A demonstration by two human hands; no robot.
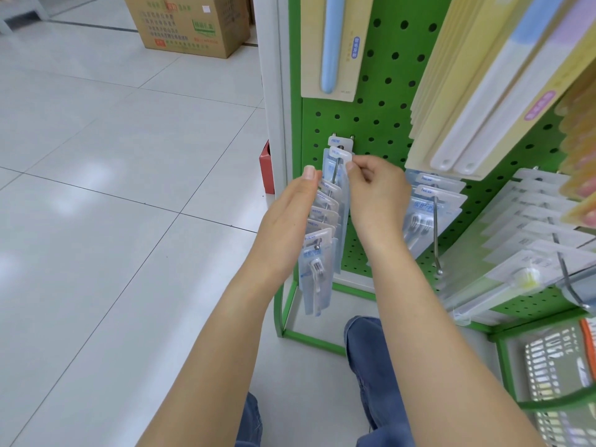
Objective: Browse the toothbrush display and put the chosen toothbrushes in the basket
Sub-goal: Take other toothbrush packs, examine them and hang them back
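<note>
Green pegboard (pixel 380 91) carries the hook (pixel 335 171) of toothbrush packs (pixel 317 253); the right hand (pixel 377 188) pinches one pack's tab (pixel 341 155) at its fingertips, the left hand (pixel 290 214) rests straight-fingered beside them, so slide this tab outward along the hook, toward the basket (pixel 548 366) by the right forearm.

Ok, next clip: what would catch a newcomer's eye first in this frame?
Probably the two bare hands at centre, working a hook of clear blister-packed toothbrushes on the bright green perforated display board: the right hand pinches the top tab of a rear pack while the left hand lies flat against the row's side. After that, the pale plastic mesh shopping basket at bottom right.
</note>
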